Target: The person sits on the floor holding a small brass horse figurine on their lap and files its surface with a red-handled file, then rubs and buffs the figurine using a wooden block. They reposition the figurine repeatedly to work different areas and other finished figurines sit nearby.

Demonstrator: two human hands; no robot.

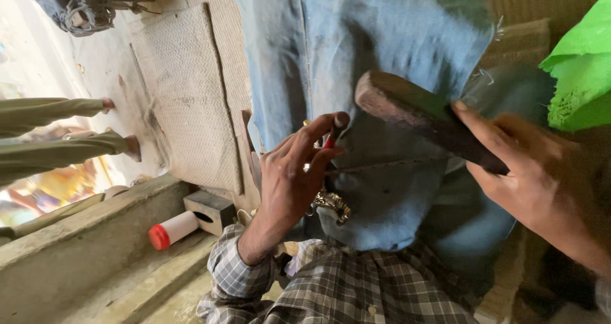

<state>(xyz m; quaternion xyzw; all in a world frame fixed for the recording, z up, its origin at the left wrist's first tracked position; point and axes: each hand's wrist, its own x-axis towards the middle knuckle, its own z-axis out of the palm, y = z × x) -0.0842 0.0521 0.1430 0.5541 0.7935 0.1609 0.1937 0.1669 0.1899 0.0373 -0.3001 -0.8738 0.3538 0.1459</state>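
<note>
A piece of faded blue denim (382, 50) hangs in front of me and drapes down to my lap. My left hand (293, 177) pinches a small red-handled tool (330, 140) against the denim near a stitched seam. A metal fitting (331, 203) shows just below that hand. My right hand (534, 177) grips a dark wooden mallet-like handle (414, 114), its rounded end raised over the cloth near the left hand's fingertips. My plaid sleeve (242, 267) covers the left forearm.
A bright green cloth (579, 63) hangs at the right. Woven mats (191, 95) lie on the floor behind the denim. A white cylinder with a red cap (172, 230) rests by a grey block (210, 209) on a concrete ledge. Another person's legs (63, 139) stretch in from the left.
</note>
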